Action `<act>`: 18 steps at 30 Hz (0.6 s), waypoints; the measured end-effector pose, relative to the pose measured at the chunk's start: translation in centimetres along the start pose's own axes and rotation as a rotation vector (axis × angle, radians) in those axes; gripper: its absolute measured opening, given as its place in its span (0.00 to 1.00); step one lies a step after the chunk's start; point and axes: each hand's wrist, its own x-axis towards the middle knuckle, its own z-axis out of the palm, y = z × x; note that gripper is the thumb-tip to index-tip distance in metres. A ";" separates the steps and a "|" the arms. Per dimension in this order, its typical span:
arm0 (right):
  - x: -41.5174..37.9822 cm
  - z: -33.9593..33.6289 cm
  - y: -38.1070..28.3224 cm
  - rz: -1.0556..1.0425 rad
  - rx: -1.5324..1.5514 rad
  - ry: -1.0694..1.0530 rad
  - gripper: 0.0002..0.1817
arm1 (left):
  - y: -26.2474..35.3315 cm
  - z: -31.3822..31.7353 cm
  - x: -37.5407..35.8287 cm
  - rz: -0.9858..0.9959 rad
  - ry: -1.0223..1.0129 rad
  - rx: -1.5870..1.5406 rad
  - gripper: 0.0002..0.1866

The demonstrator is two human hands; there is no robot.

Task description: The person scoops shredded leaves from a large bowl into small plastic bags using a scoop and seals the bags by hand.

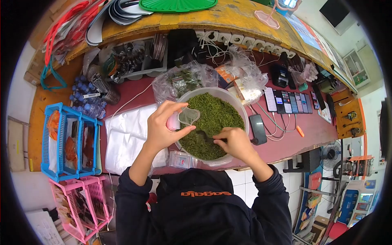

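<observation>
Head view: one round white tub [245, 119], standing on the red desk [286, 141] in front of the person; contents, finely cut green leaves [218, 112], heaped broadly across it.

Left hand [165, 122]: raised over the left side of the tub; thumb and fingers grasped a small clear container [189, 116], which was held above the leaves with its opening showing; whether it was a cup or a bag could not be told.

Right hand [233, 141]: over the right, near part of the tub; fingers were closed on a dark scoop [205, 137], whose far end lay against the leaves; its handle was mostly hidden by the fingers.

About the tub: a plastic bag [185, 79] with green matter inside, just beyond the rim; further crumpled clear plastic [249, 73], beyond and to the right; white sheets [126, 136], spread flat to the left; a small packet [182, 160], close to the near left side; a black device [257, 128], near the right side.

Farther right: a row of phones [287, 102], side by side with cables attached to some; an orange lighter-like item [300, 131], nearer the desk edge.

Farther left: a blue basket [53, 141], which held packets; a pink basket [69, 204], below it; bottles [87, 102] with blue caps, beyond the blue one.
</observation>
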 end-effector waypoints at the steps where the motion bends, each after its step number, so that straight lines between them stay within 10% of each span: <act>1: 0.1 -0.5 0.5 0.062 0.124 -0.024 0.09 | -0.2 0.0 0.0 -0.002 0.003 0.001 0.29; 10: -0.6 -4.7 0.7 0.156 0.304 0.172 0.08 | -0.5 1.3 -0.1 -0.176 -0.173 0.109 0.28; 18: -0.5 -4.5 -2.0 -0.129 -0.362 0.644 0.07 | 0.9 4.5 0.5 -0.177 -0.236 0.120 0.29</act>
